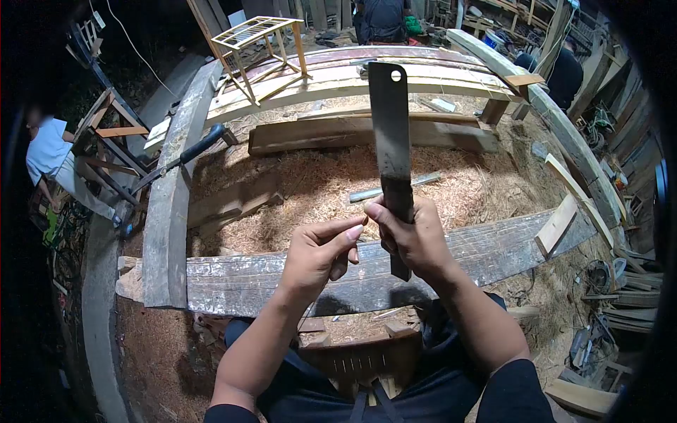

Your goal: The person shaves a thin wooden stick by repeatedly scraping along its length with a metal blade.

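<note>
My right hand (416, 236) is wrapped round the dark handle of a cleaver (390, 120). The blade points up and away from me, broad and grey, with a round hole near its far corner. Just left of the handle is my left hand (324, 254), its thumb and forefinger pinched together. A tiny dark bit may be between those fingertips, too small to name. Both hands are above a worn, paint-spattered plank (247, 282) that crosses in front of my lap.
Thick beams (166, 240) frame a floor of wood shavings (310, 183). A long black-handled tool (201, 144) lies over the left beam. A small slatted wooden frame (261, 32) stands on the far boards. One person (49, 151) is at left; others (381, 21) are farther back.
</note>
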A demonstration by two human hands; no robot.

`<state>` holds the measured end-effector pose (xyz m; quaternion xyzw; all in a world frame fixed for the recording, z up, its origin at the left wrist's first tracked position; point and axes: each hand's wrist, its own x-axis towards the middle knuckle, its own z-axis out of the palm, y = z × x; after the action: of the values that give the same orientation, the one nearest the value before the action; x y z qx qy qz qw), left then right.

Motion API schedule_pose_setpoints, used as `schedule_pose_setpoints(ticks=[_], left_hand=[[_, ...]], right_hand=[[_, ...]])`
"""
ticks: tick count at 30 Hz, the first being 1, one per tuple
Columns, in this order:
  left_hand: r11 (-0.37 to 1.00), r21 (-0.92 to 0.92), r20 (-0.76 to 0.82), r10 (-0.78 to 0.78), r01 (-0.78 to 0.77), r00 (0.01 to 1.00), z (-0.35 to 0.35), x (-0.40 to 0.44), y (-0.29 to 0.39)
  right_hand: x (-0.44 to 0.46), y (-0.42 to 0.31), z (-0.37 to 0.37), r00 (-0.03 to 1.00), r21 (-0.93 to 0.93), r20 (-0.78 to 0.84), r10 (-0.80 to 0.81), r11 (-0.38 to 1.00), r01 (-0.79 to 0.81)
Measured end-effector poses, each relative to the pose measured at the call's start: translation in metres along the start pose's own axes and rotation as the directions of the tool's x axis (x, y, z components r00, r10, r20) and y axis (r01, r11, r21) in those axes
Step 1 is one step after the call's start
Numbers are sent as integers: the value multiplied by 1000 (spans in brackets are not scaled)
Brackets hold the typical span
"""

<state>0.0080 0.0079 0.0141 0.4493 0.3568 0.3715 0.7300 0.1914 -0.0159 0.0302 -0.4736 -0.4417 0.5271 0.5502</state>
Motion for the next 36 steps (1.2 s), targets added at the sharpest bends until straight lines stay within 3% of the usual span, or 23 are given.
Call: schedule_pose_setpoints(ticks=[3,5,9,11,15,17,19,22,24,27,29,32,36], left_hand=[[1000,11,-4,-21,21,1000,2,0,4],[1000,12,-2,-19,19,1000,2,1,4],[1000,3,13,-8,8,1000,-1,1,2],[1000,-9,13,2,-2,1000,-3,1,2],[999,-38,-4,29,-29,1000,-7,1,3],[998,-57,-17,39,-40,999,-7,0,5],[996,-76,-30,47,-49,998,-7,0,6],[989,-133,-59,52,-59,997,-9,0,5],[995,-92,-105,29,-39,994,-13,-2,4],[995,-54,-65,81,-85,995,-17,-4,2],[995,-75,-70,63,-69,996,-13,-5,6],[992,-8,-108,125,-127,986,-13,-4,4],[962,197,-131,219,-191,967,-13,-2,0]], right_hand=[[1,3,0,997,-46,-19,-72,996,71],[0,4,3,998,91,-64,-10,996,16],[7,2,-2,963,140,-271,13,990,26],[8,-1,-5,964,146,-267,1,988,40],[4,6,-9,992,54,-125,9,999,-2],[4,15,-7,995,-155,-41,-90,985,82],[3,22,-2,961,-319,24,-274,909,267],[-6,16,4,958,-460,89,-274,841,283],[-5,22,9,894,-656,161,-418,632,414],[-5,23,10,868,-715,181,-462,544,438],[-4,24,10,876,-712,166,-452,559,424],[-5,21,11,920,-772,161,-357,536,343],[-2,27,10,911,-794,177,-371,493,355]])
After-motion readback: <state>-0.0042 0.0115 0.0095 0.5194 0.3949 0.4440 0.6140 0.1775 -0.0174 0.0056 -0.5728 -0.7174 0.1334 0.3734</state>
